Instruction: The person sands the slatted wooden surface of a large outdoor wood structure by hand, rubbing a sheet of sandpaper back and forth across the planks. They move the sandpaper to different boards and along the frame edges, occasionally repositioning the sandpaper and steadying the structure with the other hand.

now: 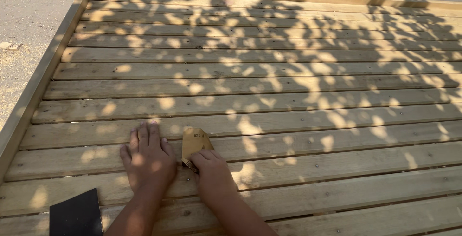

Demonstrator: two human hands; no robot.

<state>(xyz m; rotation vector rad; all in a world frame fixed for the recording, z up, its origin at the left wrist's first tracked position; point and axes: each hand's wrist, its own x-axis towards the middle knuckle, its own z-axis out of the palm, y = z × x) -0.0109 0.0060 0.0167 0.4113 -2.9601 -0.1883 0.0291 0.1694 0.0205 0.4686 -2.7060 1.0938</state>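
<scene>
One sandpaper piece (194, 142) under right fingers (202, 158)

A big wooden deck (269, 72) made of long boards lies on the ground. A small tan piece of sandpaper (194, 142) lies on it. A black sheet (76, 214) lies well left of the sandpaper, nearer the deck's close edge.

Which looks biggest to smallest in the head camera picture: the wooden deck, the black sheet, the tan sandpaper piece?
1. Wooden deck, by far the largest; it fills most of the view.
2. Black sheet, partly cut off by the bottom edge and nearer the camera, so its lead is unsure.
3. Tan sandpaper piece, partly under the right hand.
</scene>
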